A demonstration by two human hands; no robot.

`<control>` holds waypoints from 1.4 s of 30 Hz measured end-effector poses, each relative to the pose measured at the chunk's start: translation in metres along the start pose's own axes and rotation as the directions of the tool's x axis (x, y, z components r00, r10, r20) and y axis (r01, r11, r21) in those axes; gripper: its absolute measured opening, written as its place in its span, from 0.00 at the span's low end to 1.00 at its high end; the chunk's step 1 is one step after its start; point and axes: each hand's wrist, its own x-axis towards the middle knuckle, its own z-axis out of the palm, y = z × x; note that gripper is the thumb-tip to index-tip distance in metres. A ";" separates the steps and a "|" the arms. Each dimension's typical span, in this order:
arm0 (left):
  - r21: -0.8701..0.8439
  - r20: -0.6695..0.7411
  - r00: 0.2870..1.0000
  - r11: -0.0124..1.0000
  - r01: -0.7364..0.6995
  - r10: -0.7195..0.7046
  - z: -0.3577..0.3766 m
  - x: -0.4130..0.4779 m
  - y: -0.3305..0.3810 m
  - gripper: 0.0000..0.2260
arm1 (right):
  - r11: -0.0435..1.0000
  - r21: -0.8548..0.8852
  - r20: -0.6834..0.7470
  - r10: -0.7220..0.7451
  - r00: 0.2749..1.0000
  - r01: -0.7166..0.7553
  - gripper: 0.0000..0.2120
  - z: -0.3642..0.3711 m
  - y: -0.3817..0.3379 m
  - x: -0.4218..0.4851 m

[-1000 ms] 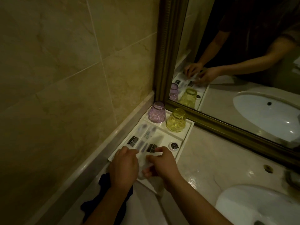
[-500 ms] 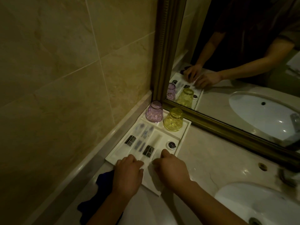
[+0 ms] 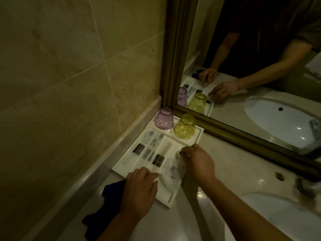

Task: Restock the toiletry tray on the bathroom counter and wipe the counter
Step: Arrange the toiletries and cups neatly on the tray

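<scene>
The white tray (image 3: pixel 165 195) sits on the counter (image 3: pixel 225 153), pushed into the corner where the wall (image 3: pixel 69 84) meets the mirror (image 3: pixel 225 40). Small packets lie in rows in it, and a soft white packet (image 3: pixel 171 174) sticks up at the near end. The right hand (image 3: pixel 199 162) is at the tray's right side. Its fingertips (image 3: pixel 186 153) are curled in and seem to pinch a small round thing (image 3: pixel 182 152) by that packet; I cannot tell if it is part of the packet. The left hand (image 3: pixel 140 186) rests on the tray's near edge with its fingers close together and one fingertip touching the packet. I cannot tell if it holds anything. My first worry is the soft packet: I think it could flop over the tray's low side and onto the counter if the right hand tugs. A purple cup (image 3: pixel 164 119) and a yellow cup (image 3: pixel 185 126) stand upside down at the far end, just beside each other. A hard push on the tray could tip them against the mirror. The dark blue cloth (image 3: pixel 111 192) lies under the left wrist, touching the tray, so pulling it out to wipe could drag the tray. The sink (image 3: pixel 278 214) is near on the right, and a small thing let go could roll in.
</scene>
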 end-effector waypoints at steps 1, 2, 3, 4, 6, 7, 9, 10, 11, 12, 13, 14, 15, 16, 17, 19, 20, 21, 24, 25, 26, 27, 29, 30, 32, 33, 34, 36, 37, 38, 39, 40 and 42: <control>0.007 0.035 0.999 1.000 -0.020 0.019 0.000 0.000 0.004 0.11 | 0.999 -0.040 0.033 0.034 0.999 -0.032 0.14 -0.002 0.004 0.010; 0.022 0.087 0.996 0.999 -0.033 0.031 0.000 0.002 0.010 0.14 | 0.996 -0.076 0.083 0.048 0.995 -0.042 0.15 -0.003 0.007 0.019; 0.049 0.141 0.990 0.998 -0.038 0.031 0.001 0.004 0.015 0.17 | 0.994 -0.100 0.136 0.047 0.990 -0.034 0.15 -0.003 0.007 0.025; 0.084 0.190 0.982 0.996 -0.035 0.018 0.004 0.007 0.020 0.19 | 0.993 -0.117 0.182 0.033 0.983 -0.012 0.15 -0.001 0.006 0.029; 0.157 0.252 0.968 0.987 -0.036 -0.005 0.009 0.011 0.030 0.21 | 0.990 -0.139 0.227 -0.002 0.974 0.034 0.14 0.003 0.004 0.032; 0.187 0.263 0.965 0.981 -0.044 -0.007 0.012 0.013 0.033 0.20 | 0.990 -0.133 0.229 -0.012 0.973 0.043 0.13 0.006 0.005 0.033; 0.207 0.247 0.969 0.978 -0.033 -0.019 0.014 0.016 0.036 0.16 | 0.993 -0.102 0.209 -0.028 0.978 0.050 0.12 0.009 0.006 0.034; 0.209 0.237 0.971 0.978 -0.013 -0.037 0.015 0.017 0.035 0.15 | 0.995 -0.090 0.195 -0.035 0.980 0.054 0.11 0.010 0.007 0.036; 0.214 0.235 0.971 0.977 -0.001 -0.050 0.017 0.018 0.033 0.15 | 0.995 -0.082 0.183 -0.039 0.982 0.054 0.11 0.010 0.008 0.036; 0.215 0.239 0.969 0.977 0.007 -0.060 0.019 0.019 0.031 0.16 | 0.995 -0.078 0.173 -0.041 0.984 0.055 0.11 0.010 0.010 0.036; 0.209 0.242 0.968 0.978 0.020 -0.072 0.021 0.019 0.028 0.17 | 0.996 -0.072 0.164 -0.046 0.985 0.058 0.11 0.010 0.011 0.035; 0.201 0.241 0.967 0.979 0.034 -0.083 0.021 0.019 0.025 0.18 | 0.996 -0.058 0.147 -0.053 0.988 0.062 0.11 0.010 0.012 0.033; 0.199 0.239 0.967 0.979 0.038 -0.086 0.021 0.019 0.023 0.18 | 0.997 -0.035 0.115 -0.060 0.992 0.065 0.11 0.010 0.012 0.029; 0.200 0.232 0.969 0.979 0.036 -0.083 0.020 0.017 0.022 0.18 | 0.998 -0.008 0.070 -0.066 0.995 0.067 0.11 0.009 0.012 0.025; 0.204 0.221 0.972 0.978 0.037 -0.083 0.019 0.016 0.022 0.18 | 0.998 0.017 0.025 -0.069 0.997 0.068 0.11 0.010 0.011 0.019; 0.213 0.170 0.981 0.975 0.055 -0.093 0.017 0.011 0.024 0.16 | 0.995 0.074 0.001 -0.061 0.998 0.060 0.14 0.012 0.007 0.007; 0.216 0.139 0.986 0.974 0.063 -0.095 0.016 0.010 0.026 0.15 | 0.994 0.099 0.027 -0.057 0.998 0.054 0.17 0.013 0.005 0.001; 0.223 0.121 0.989 0.973 0.059 -0.088 0.014 0.009 0.028 0.14 | 0.993 0.104 0.064 -0.063 0.996 0.056 0.20 0.015 0.004 -0.004; 0.319 0.200 0.980 0.946 -0.047 -0.019 0.012 0.007 0.031 0.13 | 0.995 0.032 0.144 -0.095 0.985 0.092 0.21 0.020 0.003 -0.011; 0.349 0.235 0.972 0.934 -0.075 -0.010 0.011 0.006 0.031 0.12 | 0.996 0.020 0.137 -0.094 0.986 0.092 0.19 0.021 0.003 -0.011; 0.372 0.256 0.967 0.924 -0.089 -0.011 0.009 0.006 0.031 0.12 | 0.996 0.021 0.125 -0.086 0.988 0.084 0.17 0.021 0.003 -0.011; 0.386 0.269 0.963 0.917 -0.098 -0.010 0.007 0.006 0.030 0.13 | 0.997 0.024 0.117 -0.074 0.990 0.072 0.15 0.022 0.002 -0.010; 0.409 0.303 0.953 0.904 -0.125 -0.005 0.003 0.006 0.031 0.13 | 0.998 0.006 0.118 -0.064 0.991 0.064 0.13 0.022 0.000 -0.009; 0.417 0.320 0.947 0.897 -0.145 0.004 0.001 0.006 0.032 0.13 | 0.997 -0.010 0.115 -0.070 0.991 0.071 0.13 0.022 -0.002 -0.009; 0.426 0.330 0.944 0.887 -0.176 0.029 -0.002 0.004 0.033 0.12 | 0.992 -0.034 0.081 -0.116 0.990 0.119 0.13 0.022 -0.003 -0.013; 0.429 0.320 0.947 0.886 -0.179 0.036 -0.002 0.003 0.033 0.12 | 0.987 -0.037 0.064 -0.151 0.986 0.153 0.14 0.021 -0.003 -0.016; 0.429 0.309 0.950 0.886 -0.175 0.038 -0.001 0.001 0.033 0.13 | 0.981 -0.039 0.062 -0.188 0.980 0.191 0.15 0.021 -0.002 -0.019; 0.430 0.312 0.949 0.884 -0.182 0.043 0.002 -0.002 0.033 0.14 | 0.960 -0.064 0.094 -0.265 0.960 0.272 0.17 0.021 0.000 -0.023; 0.429 0.318 0.947 0.884 -0.184 0.042 0.003 -0.004 0.033 0.15 | 0.951 -0.080 0.116 -0.289 0.950 0.299 0.17 0.020 0.001 -0.023; 0.418 0.319 0.947 0.891 -0.176 0.038 0.006 -0.005 0.034 0.16 | 0.949 -0.084 0.130 -0.292 0.948 0.304 0.16 0.020 0.001 -0.023; 0.396 0.313 0.949 0.905 -0.156 0.027 0.007 -0.007 0.034 0.18 | 0.953 -0.077 0.130 -0.282 0.950 0.294 0.14 0.019 0.001 -0.021; 0.357 0.299 0.954 0.926 -0.121 0.009 0.008 -0.009 0.035 0.21 | 0.958 -0.065 0.122 -0.269 0.956 0.278 0.13 0.019 0.000 -0.020; 0.250 0.269 0.963 0.967 -0.036 -0.034 0.009 -0.011 0.033 0.24 | 0.968 -0.061 0.121 -0.234 0.965 0.242 0.12 0.021 -0.003 -0.020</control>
